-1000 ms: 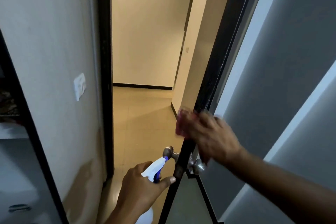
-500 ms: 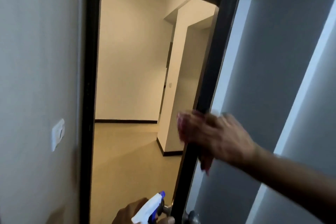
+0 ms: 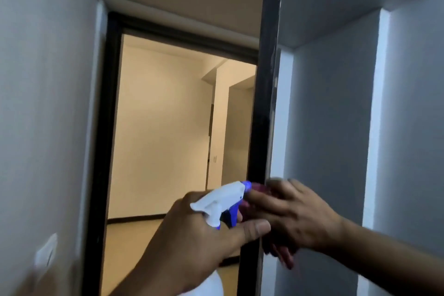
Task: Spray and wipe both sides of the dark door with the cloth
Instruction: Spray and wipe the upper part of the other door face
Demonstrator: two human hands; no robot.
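Heads up from the remote seat, a fair bit here is mushy. The right hand (image 3: 295, 216) is smeared by motion blur. As far as I can make out, its fingers are laid out fairly flat over the cloth (image 3: 283, 257) and press it onto the near edge of the dark door (image 3: 264, 103), low in the view. Only pinkish scraps of the cloth peek out, above the fingers and below the palm; the rest is hidden under the hand.

The left hand (image 3: 192, 235) is wrapped round the neck of the spray bottle (image 3: 216, 202), thumb sticking out to the right. The blue nozzle sits just beside the right hand's fingers, nearly touching. The bottle body is mostly cut off at the bottom of the view, and both forearms run out of frame.

The door is seen edge-on as a thin black strip, cut off at top and bottom. I honestly can't tell whether the grey surface (image 3: 324, 127) right of it is the door's face or wall.

For room, the doorway between the black door frame (image 3: 108, 127) and the door edge opens onto a beige room with bare floor (image 3: 134, 235). The left wall (image 3: 48, 103) is close, with a blurry switch plate (image 3: 45, 252) low on it.
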